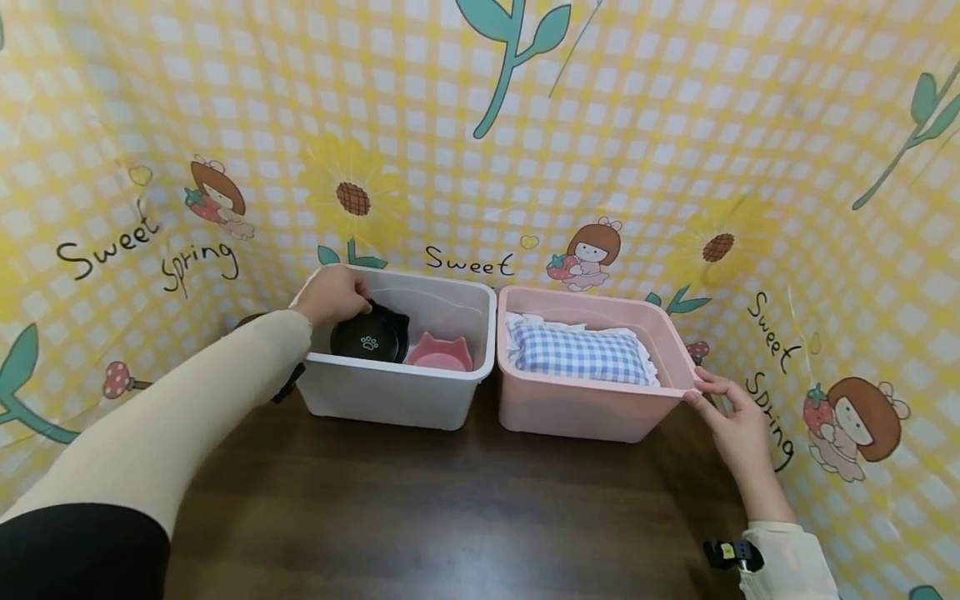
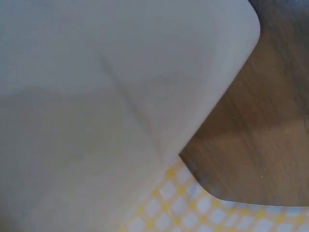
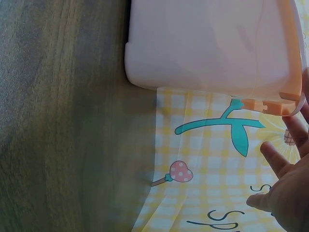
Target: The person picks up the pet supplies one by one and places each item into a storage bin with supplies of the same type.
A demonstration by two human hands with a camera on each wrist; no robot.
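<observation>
My left hand (image 1: pixel 336 294) reaches over the left rim of the grey-white bin (image 1: pixel 390 396) and pinches the edge of a black cat-eared dish (image 1: pixel 367 337) with a white paw print. The dish stands tilted inside the bin, next to a pink cat-eared dish (image 1: pixel 441 354). At the pink bin (image 1: pixel 585 410), my right hand (image 1: pixel 738 429) holds the right front corner of the rim between thumb and fingers. A blue-and-white checked pillow (image 1: pixel 581 352) with a ruffled edge lies in that bin. In the left wrist view a pale bin wall (image 2: pixel 120 111) fills most of the picture and the hand is hidden.
The two bins stand side by side on a dark wooden table (image 1: pixel 420 508), close against a yellow checked cloth (image 1: pixel 465 183) that hangs behind and at both sides. A dark object (image 1: pixel 249 319), partly hidden by the left sleeve, sits left of the grey-white bin.
</observation>
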